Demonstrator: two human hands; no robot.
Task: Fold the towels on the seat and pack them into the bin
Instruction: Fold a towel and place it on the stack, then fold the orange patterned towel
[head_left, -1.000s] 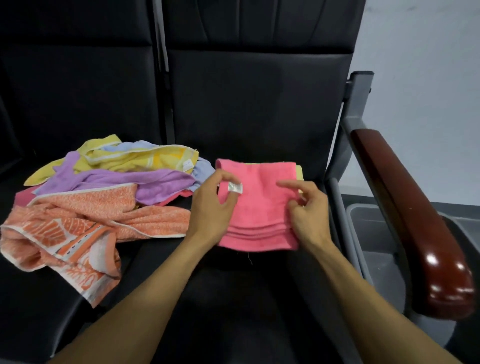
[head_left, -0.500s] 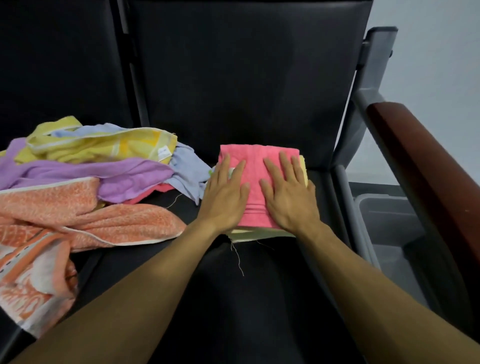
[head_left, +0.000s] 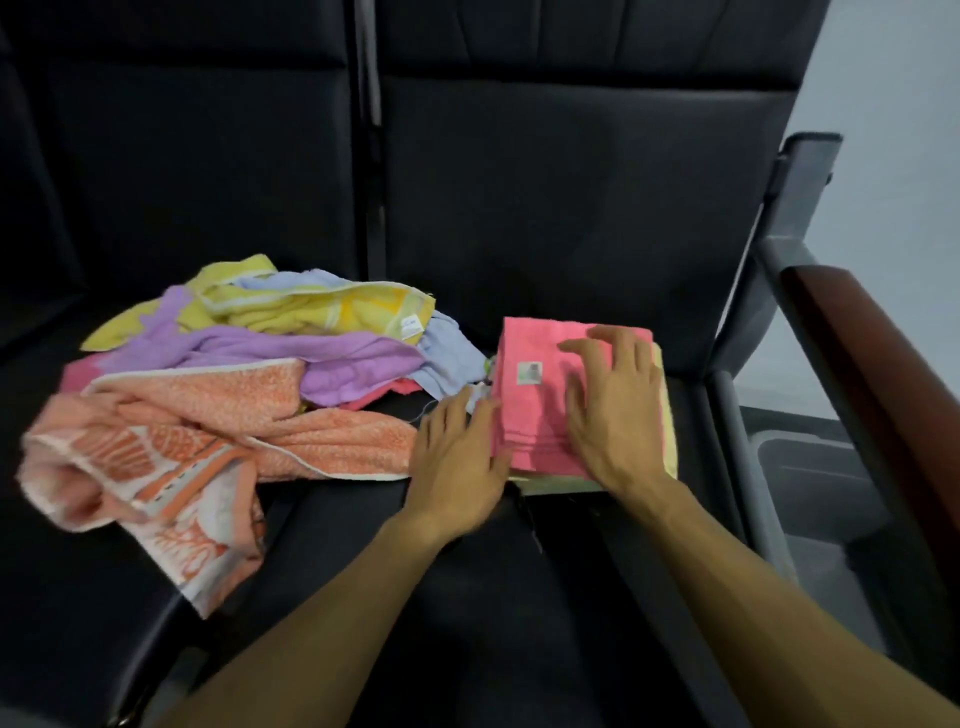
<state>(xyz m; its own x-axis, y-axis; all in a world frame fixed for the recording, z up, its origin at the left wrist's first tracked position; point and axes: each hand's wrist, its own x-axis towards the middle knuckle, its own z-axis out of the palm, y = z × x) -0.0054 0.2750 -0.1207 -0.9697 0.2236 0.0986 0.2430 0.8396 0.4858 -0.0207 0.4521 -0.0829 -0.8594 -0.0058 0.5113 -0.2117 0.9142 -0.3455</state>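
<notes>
The right hand (head_left: 615, 415) lies flat on the folded pink towel (head_left: 540, 410), its fingers (head_left: 602, 345) straight and slightly spread, pressing down and gripping nothing. The left hand (head_left: 457, 462) rests at the towel's near left corner with fingers (head_left: 475, 415) extended and close together along the left edge, touching the fabric without curling round it.

The pink towel is a neat rectangle of soft terry with layered fold lines along its near edge and a small pale label (head_left: 530, 373) on top. It sits on a folded pale yellow towel (head_left: 670, 441) whose edges show at the right and near sides. Both rest on the black padded seat (head_left: 519, 597), on its far right part.

To the left lies a loose heap: an orange patterned towel (head_left: 171, 452) nearest, then a lilac towel (head_left: 291, 358), a yellow towel (head_left: 311, 306) and a pale blue towel (head_left: 447, 358) just beside the pink one's left edge.

Right of the seat stands a grey frame with a glossy brown armrest (head_left: 878, 395); beyond it, lower down, sits the grey bin (head_left: 800, 467), well apart from the stack. The near seat cushion lies bare and dark.
</notes>
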